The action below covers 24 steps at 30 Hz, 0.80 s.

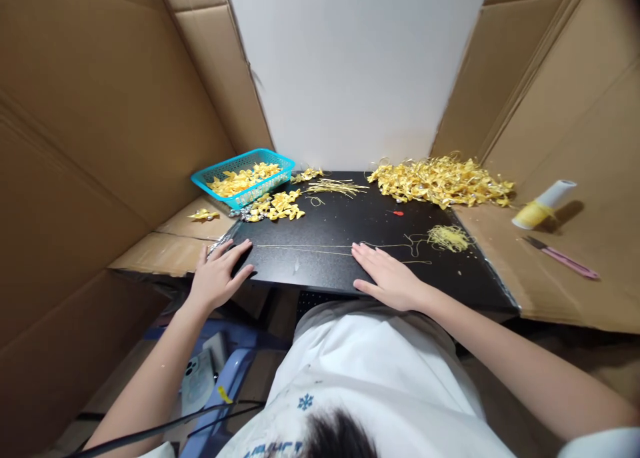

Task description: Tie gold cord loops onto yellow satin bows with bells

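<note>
My left hand (pixel 219 275) rests open with spread fingers at the front left edge of the black table (pixel 340 221). Flat on the tabletop, my right hand (pixel 389 276) lies open over a thin gold thread (pixel 305 248). Two strands of that thread run across the table between my hands. Beyond the right hand, its loose end forms a narrow loop. Farther right sits a tangle of short yellow threads (pixel 449 238). Neither hand grips anything.
A blue basket (pixel 200 178) contains yellow bows; more yellow bows (pixel 283 206) lie beside it. Thin gold sticks (pixel 336 188), a red item (pixel 398 213) and a heap of gold bows (pixel 440 180) lie behind. At right are a thread-wrapped white tube (pixel 556 193) and a pink-handled cutter (pixel 570 261).
</note>
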### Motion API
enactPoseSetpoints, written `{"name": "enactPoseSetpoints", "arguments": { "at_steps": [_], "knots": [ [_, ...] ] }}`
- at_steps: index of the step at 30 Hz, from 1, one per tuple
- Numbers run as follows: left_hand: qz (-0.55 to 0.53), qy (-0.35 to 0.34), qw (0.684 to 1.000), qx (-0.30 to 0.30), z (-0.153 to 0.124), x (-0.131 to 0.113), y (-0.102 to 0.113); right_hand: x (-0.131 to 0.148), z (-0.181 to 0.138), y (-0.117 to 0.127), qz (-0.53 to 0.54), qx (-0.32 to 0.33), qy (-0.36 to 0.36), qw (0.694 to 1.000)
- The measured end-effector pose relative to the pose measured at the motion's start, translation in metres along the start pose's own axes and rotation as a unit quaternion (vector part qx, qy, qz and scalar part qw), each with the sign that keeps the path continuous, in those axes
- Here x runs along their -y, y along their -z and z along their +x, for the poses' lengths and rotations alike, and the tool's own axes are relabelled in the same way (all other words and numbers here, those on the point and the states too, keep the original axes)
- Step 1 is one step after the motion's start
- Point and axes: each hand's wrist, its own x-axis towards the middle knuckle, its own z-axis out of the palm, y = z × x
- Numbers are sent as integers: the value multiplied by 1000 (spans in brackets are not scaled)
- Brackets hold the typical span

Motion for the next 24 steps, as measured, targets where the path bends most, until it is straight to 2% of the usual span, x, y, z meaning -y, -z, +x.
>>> {"name": "enactPoseSetpoints", "arguments": {
  "at_steps": [6,10,13,16,19,21,24],
  "knots": [
    [-17,9,1000,2,1,0,1,-3,-3,-2,-1,-7,8,1000],
    [-40,7,999,9,3,5,2,1,5,5,11,-76,5,997],
    [-55,-5,998,10,4,6,3,22,39,16,6,-117,30,993],
    [-74,-13,997,0,10,9,6,56,94,19,16,-79,72,994],
    [-73,-28,997,-18,25,16,12,84,148,8,61,-58,80,993],
    [-61,-59,996,-17,40,23,18,94,170,-3,79,-62,81,992],
    [-66,-152,985,44,63,34,27,95,182,-17,107,-87,80,987]
  ]
}}
